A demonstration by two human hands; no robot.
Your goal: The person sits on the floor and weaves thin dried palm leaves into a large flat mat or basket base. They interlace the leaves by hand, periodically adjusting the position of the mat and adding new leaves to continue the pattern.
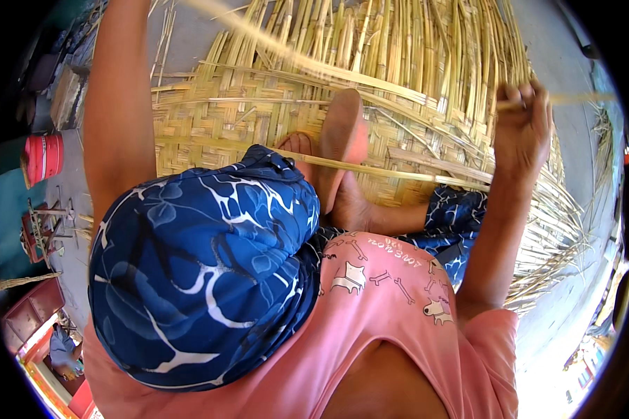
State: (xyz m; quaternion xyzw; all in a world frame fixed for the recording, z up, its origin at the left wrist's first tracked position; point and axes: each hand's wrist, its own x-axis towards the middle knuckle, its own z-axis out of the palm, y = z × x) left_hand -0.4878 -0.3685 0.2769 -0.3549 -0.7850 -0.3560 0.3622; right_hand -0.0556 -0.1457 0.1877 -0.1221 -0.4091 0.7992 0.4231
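Note:
My right hand point(524, 133) is raised at the right, its fingers curled shut round a thin pale reed strip point(580, 98) that sticks out to the right. My left arm point(119, 98) reaches up past the top edge, so that hand is out of view. A long split strip point(314, 64), blurred by motion at its upper end, slants over the work; what holds that end is hidden. Beneath lies a woven reed mat point(217, 112) in a diagonal pattern, with loose strips across it. Long unwoven reeds point(426, 49) fan out from its far side.
My bent knee point(203, 272) in blue patterned cloth fills the lower left. A sandal sole point(341, 126) and my bare foot point(349, 202) rest on the mat. Loose reed ends point(552, 237) spread at the right. A red container point(43, 159) stands at the left; a person point(64, 351) is farther off.

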